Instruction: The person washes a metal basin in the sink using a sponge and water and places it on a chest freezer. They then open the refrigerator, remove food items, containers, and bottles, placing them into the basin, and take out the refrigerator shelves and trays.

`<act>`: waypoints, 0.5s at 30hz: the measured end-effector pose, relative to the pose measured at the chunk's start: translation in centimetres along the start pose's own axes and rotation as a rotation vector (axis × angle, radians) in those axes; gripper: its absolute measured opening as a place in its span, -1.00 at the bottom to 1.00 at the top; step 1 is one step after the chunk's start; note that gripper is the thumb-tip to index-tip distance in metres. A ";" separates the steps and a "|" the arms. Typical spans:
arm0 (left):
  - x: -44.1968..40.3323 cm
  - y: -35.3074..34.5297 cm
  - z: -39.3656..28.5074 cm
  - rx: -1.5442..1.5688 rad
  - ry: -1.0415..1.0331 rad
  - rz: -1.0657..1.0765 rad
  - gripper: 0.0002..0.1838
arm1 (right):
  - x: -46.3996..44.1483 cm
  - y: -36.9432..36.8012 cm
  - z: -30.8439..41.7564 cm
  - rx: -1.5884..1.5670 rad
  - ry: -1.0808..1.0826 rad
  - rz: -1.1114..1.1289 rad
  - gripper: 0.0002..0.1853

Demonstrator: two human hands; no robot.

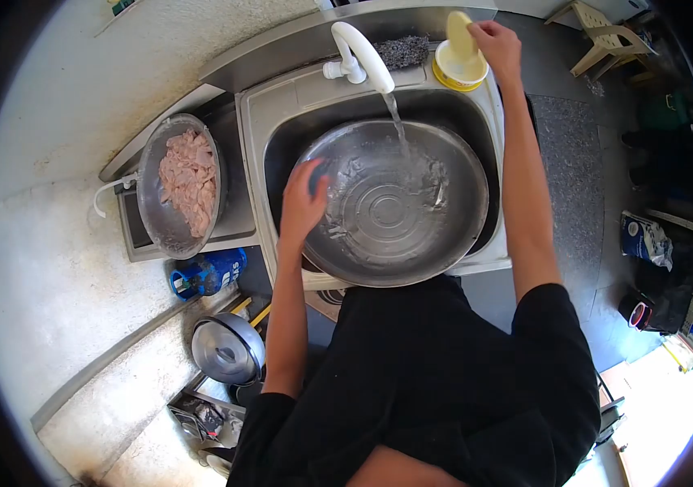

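A large round metal basin [387, 268] rests across the sink, with some water in its bottom. Water runs into it from a white faucet [363, 50]. My left hand [303, 203] is over the basin's left side, thumb and fingers apart and slightly blurred; whether it touches the rim I cannot tell. At the sink's back right corner, my right hand [498, 50] pinches a pale yellow oval sponge [460, 34]. The sponge is tilted over a small white and yellow tub [458, 77], whose inside is partly hidden by it.
Left of the sink stands a metal bowl [156, 215] of raw, pale pink meat [190, 178]. A dark scouring pad [402, 52] lies behind the faucet. Below left are a blue container [215, 272] and a lidded pot [226, 349]. A plastic chair [602, 36] stands far right.
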State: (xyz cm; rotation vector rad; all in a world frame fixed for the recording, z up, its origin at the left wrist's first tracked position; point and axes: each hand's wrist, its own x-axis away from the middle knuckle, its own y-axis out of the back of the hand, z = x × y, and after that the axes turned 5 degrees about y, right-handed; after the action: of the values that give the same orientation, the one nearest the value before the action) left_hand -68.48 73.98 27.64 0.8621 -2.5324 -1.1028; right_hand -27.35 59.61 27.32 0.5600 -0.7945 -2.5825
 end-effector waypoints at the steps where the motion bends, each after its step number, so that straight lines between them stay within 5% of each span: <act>1: 1.3 0.3 2.0 -0.076 0.014 -0.068 -0.60 | 1.0 0.6 0.4 -0.128 0.002 -0.063 -0.66; 5: 6.3 0.0 7.7 -0.255 0.297 -0.200 -0.53 | 8.5 -2.4 1.4 -0.077 0.018 -0.068 -0.76; 7: 7.6 -1.1 10.1 -0.113 0.565 -0.106 -0.47 | 12.9 -6.6 -0.6 0.027 0.053 0.119 -0.79; 8: 6.6 0.4 5.2 0.031 0.694 0.005 -0.47 | 15.0 -8.5 -0.9 0.187 0.047 0.241 -0.80; 10: 7.3 -0.8 6.5 0.017 0.667 -0.054 -0.48 | 18.5 -13.2 -3.8 0.482 -0.064 0.765 -0.66; 12: 7.2 -0.9 6.0 0.075 0.657 -0.113 -0.48 | 23.8 -17.5 -7.7 0.536 0.111 0.872 -0.67; 15: 7.6 -1.7 5.6 -0.014 0.593 -0.175 -0.47 | 26.0 -21.1 -4.2 0.407 0.023 0.849 -0.58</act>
State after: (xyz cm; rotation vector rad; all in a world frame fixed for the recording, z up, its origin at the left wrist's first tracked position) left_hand -76.22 71.71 22.46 1.2124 -1.9856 -0.7562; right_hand -52.37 61.98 4.83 0.2630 -1.2317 -1.6471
